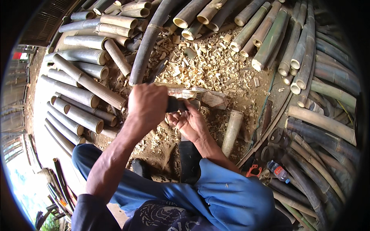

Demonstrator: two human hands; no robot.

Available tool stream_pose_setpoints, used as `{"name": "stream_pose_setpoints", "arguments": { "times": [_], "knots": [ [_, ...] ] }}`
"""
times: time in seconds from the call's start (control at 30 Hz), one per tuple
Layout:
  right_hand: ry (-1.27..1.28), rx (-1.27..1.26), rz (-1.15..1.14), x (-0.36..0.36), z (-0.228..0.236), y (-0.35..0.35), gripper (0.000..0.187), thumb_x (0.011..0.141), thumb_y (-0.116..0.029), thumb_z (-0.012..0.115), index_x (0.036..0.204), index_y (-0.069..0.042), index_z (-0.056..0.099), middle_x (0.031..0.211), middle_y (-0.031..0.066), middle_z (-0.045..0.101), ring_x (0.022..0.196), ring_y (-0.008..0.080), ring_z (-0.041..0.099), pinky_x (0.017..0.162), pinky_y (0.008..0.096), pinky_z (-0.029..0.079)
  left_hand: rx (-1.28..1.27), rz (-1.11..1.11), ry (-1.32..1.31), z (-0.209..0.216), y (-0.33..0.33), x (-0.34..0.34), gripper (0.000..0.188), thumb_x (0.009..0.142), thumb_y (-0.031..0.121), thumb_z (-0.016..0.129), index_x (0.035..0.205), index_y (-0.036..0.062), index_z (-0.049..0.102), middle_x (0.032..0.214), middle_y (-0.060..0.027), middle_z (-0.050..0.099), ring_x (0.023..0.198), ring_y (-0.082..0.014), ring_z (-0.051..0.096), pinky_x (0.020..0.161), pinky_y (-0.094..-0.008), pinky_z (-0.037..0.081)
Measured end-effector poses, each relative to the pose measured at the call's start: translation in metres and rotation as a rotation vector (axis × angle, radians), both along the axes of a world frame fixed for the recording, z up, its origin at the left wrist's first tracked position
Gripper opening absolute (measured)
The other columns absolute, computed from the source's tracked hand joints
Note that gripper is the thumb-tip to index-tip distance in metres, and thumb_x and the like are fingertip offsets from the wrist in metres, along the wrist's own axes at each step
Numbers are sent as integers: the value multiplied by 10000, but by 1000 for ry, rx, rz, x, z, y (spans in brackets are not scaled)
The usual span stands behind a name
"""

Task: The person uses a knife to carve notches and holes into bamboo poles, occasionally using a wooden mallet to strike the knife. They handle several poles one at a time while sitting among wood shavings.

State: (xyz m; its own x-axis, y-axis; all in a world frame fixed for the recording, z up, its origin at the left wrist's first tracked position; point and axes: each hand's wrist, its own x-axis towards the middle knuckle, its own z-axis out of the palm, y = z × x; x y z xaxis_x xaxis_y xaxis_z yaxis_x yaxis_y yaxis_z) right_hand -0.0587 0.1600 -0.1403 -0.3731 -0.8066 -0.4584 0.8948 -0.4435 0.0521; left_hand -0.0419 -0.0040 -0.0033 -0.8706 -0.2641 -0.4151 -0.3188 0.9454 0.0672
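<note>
My left hand (pixel 148 101) is closed in a fist, its back toward me; what it grips is mostly hidden beneath it. A short dark piece (pixel 175 104) juts from the fist toward my right hand (pixel 189 122). The thumb and fingers of that hand curl around the piece's other end, palm partly turned up. I cannot tell whether it is bamboo or a tool. Just beyond both hands lie a pale split wood block (pixel 214 99) and a cut bamboo end (pixel 195 102). A dark narrow strip (pixel 158 69) lies past my left fist.
Cut bamboo tubes (pixel 83 86) are stacked at left, far side and right. A long bamboo pole (pixel 148 42) reaches toward my hands. Pale shavings (pixel 204 63) cover the ground. A short bamboo piece (pixel 232 133), a plastic bottle (pixel 278 171) and an orange-handled tool (pixel 254 170) lie at right.
</note>
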Motion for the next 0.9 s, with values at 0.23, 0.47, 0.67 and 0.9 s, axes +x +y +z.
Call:
{"name": "stream_pose_setpoints", "arguments": {
  "times": [0.23, 0.47, 0.67, 0.9],
  "knots": [
    [-66, 38, -54, -10, -20, 7, 248, 1016, -267, 528, 1031, -60, 664, 924, 54, 717, 809, 208, 690, 750, 426, 592, -129, -223, 16, -7, 32, -22, 72, 753, 114, 742, 695, 104, 702, 613, -27, 650, 535, -180, 620, 552, -372, 513],
    [584, 745, 519, -3, -9, -7, 205, 947, -216, 593, 947, -18, 643, 831, 131, 676, 642, 252, 697, 492, 400, 590, 498, 653, -13, -65, 25, 105, 385, 601, 268, 817, 899, 39, 734, 781, -134, 716, 674, -234, 695, 655, -355, 574],
    [230, 385, 147, -2, 17, -11, 217, 979, -183, 547, 1030, 16, 618, 921, 133, 675, 777, 233, 679, 636, 413, 608, 163, 295, -94, -6, -9, 32, 201, 653, 159, 764, 792, 20, 724, 684, -105, 688, 644, -236, 689, 633, -356, 563],
    [-176, 115, -138, -8, 17, 3, 185, 1029, -208, 522, 1069, -69, 637, 959, 72, 723, 801, 205, 692, 799, 424, 602, -237, -306, -94, 26, 53, -31, 87, 761, 181, 754, 698, 131, 720, 674, -35, 692, 647, -178, 697, 554, -330, 540]
  ]
}}
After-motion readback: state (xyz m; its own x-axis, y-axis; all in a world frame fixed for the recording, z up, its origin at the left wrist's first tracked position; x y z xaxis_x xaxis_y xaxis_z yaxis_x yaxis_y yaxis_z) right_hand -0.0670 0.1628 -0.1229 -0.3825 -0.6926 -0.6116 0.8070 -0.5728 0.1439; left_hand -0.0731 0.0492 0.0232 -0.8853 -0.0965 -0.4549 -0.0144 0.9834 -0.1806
